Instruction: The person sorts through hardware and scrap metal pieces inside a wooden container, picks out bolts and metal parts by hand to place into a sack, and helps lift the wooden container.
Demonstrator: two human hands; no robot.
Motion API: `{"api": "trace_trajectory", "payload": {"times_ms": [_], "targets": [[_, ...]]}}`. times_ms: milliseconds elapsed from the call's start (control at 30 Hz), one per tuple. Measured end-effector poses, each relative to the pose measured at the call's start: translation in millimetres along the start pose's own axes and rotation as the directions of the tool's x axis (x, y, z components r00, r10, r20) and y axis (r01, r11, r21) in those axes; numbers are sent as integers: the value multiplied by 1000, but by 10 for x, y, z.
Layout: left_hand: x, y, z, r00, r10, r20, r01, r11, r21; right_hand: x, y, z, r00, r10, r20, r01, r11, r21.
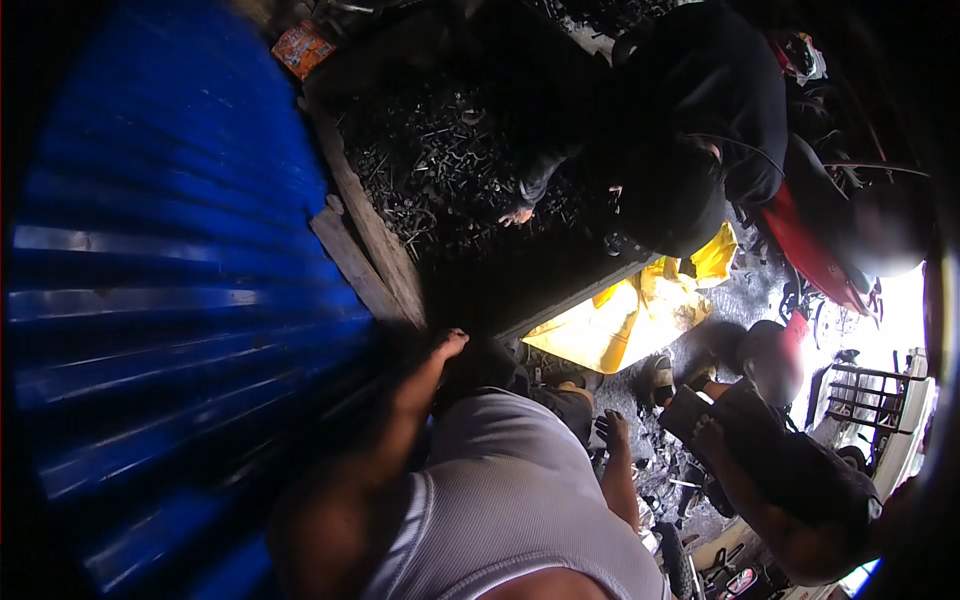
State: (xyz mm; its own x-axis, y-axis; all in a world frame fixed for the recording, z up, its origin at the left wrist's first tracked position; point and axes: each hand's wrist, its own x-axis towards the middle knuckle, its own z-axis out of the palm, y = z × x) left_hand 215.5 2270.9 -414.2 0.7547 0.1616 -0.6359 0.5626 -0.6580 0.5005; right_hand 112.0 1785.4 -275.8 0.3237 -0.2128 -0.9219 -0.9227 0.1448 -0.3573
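Note:
My left hand (455, 343) is beside the near end of a wooden plank (365, 210), by the corner of a wide bin of small dark metal parts (435, 165). Its fingers look curled, and shadow hides whatever they may hold. My right hand (614, 431) hangs low beside my body, fingers apart and darkened, with nothing visible in them. Below it lies ground littered with small parts. A co-worker in dark clothes (690, 110) leans over the bin, one hand (517, 216) reaching into the metal pieces.
A blue corrugated metal sheet (180, 270) fills the left side. A bright yellow sheet (625, 318) lies beyond the bin's edge. At right, another person (790, 470) sits or crouches near a metal rack (868, 398). An orange packet (302, 49) sits at the top left.

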Motion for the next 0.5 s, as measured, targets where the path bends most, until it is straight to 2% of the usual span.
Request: {"api": "trace_trajectory", "payload": {"times_ms": [233, 500], "targets": [[108, -8, 19, 994, -21, 103, 22, 1000, -11, -60, 171, -17, 999, 46, 4, -46, 999, 10], [337, -151, 158, 982, -4, 186, 15, 998, -62, -117, 118, 24, 999, -11, -45, 11, 1000, 8]]}}
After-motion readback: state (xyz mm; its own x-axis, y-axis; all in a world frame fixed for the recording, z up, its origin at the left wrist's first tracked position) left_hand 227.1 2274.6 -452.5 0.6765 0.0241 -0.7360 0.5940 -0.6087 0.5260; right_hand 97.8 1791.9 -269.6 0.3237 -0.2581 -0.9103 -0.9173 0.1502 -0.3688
